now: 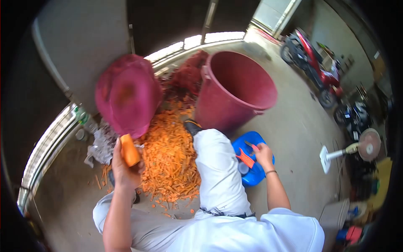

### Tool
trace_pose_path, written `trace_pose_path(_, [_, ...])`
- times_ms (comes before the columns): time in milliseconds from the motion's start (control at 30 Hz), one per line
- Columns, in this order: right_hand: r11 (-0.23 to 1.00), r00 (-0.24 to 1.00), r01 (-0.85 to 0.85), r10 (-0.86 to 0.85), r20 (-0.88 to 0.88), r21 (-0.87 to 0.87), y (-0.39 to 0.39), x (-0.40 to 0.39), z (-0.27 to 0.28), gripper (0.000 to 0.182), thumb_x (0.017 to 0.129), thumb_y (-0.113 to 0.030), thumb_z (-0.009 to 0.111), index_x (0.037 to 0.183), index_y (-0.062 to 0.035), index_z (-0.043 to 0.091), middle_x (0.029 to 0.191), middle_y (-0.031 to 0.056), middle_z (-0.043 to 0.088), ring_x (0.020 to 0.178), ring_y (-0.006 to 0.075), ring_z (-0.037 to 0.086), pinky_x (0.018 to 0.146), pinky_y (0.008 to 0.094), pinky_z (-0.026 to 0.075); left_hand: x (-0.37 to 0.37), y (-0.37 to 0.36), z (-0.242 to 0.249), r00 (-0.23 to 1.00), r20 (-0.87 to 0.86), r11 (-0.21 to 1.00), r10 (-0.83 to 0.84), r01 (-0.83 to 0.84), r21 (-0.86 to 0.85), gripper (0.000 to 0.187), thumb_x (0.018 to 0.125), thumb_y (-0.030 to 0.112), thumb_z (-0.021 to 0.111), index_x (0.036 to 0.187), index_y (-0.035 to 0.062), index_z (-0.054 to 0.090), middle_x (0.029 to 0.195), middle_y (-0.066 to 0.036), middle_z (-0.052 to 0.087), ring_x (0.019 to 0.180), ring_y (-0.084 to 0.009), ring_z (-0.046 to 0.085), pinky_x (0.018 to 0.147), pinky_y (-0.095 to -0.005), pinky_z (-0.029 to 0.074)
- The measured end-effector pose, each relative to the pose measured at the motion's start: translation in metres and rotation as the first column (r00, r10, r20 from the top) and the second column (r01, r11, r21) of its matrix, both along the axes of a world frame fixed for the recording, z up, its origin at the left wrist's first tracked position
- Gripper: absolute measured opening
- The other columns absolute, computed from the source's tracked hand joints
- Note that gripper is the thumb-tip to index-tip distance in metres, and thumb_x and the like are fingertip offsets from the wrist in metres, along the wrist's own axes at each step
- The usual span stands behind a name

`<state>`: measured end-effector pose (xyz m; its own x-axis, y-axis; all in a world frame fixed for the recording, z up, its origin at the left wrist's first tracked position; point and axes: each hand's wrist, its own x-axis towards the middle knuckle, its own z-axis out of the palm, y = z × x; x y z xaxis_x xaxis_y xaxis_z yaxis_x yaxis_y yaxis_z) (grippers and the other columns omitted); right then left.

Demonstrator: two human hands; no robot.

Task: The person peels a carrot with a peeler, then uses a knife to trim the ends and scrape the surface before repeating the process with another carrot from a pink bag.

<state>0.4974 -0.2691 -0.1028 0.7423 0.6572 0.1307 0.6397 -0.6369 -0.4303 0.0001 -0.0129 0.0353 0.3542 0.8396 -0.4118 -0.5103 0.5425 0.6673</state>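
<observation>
An orange carrot piece [130, 150] with a cut end is gripped in my left hand [127, 168], left of a large heap of orange peelings and slices [168, 155]. My right hand [263, 155] is closed on a small tool with a reddish handle [252, 146], over a blue basin [252, 180]. An orange-red object [245, 158] lies at the basin beneath that hand, and a small round whitish item [243, 168] is inside. What the tool's tip is like is too small to tell.
A tall dark-pink bin [226, 105] stands ahead, beside a pink tub [134, 101]. Crumpled plastic [103, 145] lies at the left. To the right are a white fan [369, 145], a red motorbike [312, 63] and a grey container [334, 213].
</observation>
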Motion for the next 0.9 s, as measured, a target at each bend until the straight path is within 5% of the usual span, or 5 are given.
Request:
trace_pose_path(167, [0.998, 0.997, -0.016, 0.011, -0.081, -0.063, 0.012, -0.003, 0.004, 0.032, 0.078, -0.016, 0.082, 0.106, -0.0021, 0.074, 0.103, 0.0183, 0.075, 0.101, 0.0344, 0.071, 0.091, 0.0439, 0.055, 0.007, -0.008, 0.003, 0.966, -0.258, 0.952, 0.016, 0.065, 0.301, 0.044, 0.084, 0.018, 0.081, 0.124, 0.0102, 0.063, 0.094, -0.002, 0.066, 0.068, -0.0077, 0.058, 0.051, -0.0221, 0.043])
trace_pose_path(267, [0.974, 0.950, -0.056, 0.119, 0.289, -0.218, 0.013, 0.005, -0.006, 0.035, 0.074, -0.019, 0.085, 0.103, -0.0029, 0.074, 0.102, 0.0187, 0.074, 0.102, 0.0392, 0.068, 0.093, 0.0479, 0.053, 0.010, -0.005, -0.009, 0.922, -0.386, 0.909, -0.018, 0.176, 0.378, 0.058, 0.074, 0.000, 0.084, 0.128, 0.0070, 0.065, 0.100, -0.002, 0.067, 0.073, -0.0070, 0.060, 0.058, -0.0213, 0.047])
trace_pose_path(400, [0.847, 0.941, -0.019, 0.195, 0.278, -0.531, 0.015, 0.028, -0.020, 0.033, 0.074, -0.020, 0.085, 0.101, -0.0041, 0.073, 0.100, 0.0188, 0.071, 0.099, 0.0419, 0.065, 0.090, 0.0518, 0.051, 0.009, -0.006, -0.012, 0.898, -0.437, 0.842, -0.055, 0.277, 0.463, 0.065, 0.073, -0.006, 0.081, 0.134, 0.0031, 0.064, 0.105, -0.002, 0.068, 0.093, -0.0108, 0.064, 0.082, -0.0257, 0.054])
trace_pose_path(667, [0.955, 0.954, -0.286, 0.277, 0.117, 0.079, 0.055, -0.026, 0.050, 0.030, 0.094, -0.021, 0.071, 0.115, -0.0011, 0.066, 0.105, 0.0178, 0.071, 0.096, 0.0385, 0.067, 0.087, 0.0487, 0.051, 0.002, 0.001, -0.025, 0.862, -0.506, 0.880, -0.019, 0.255, 0.401, 0.041, 0.073, 0.001, 0.085, 0.107, 0.0031, 0.062, 0.102, -0.002, 0.068, 0.092, -0.0096, 0.063, 0.082, -0.0257, 0.053])
trace_pose_path(900, [0.572, 0.619, -0.713, 0.785, -0.021, 0.405, 0.145, -0.190, 0.172, 0.029, 0.093, -0.013, 0.074, 0.120, -0.0013, 0.069, 0.101, 0.0158, 0.073, 0.090, 0.0294, 0.072, 0.081, 0.0356, 0.057, 0.013, -0.010, -0.024, 0.858, -0.513, 0.877, 0.025, 0.228, 0.423, 0.041, 0.074, 0.008, 0.086, 0.109, 0.0015, 0.065, 0.096, -0.001, 0.066, 0.086, -0.0081, 0.060, 0.079, -0.0259, 0.051])
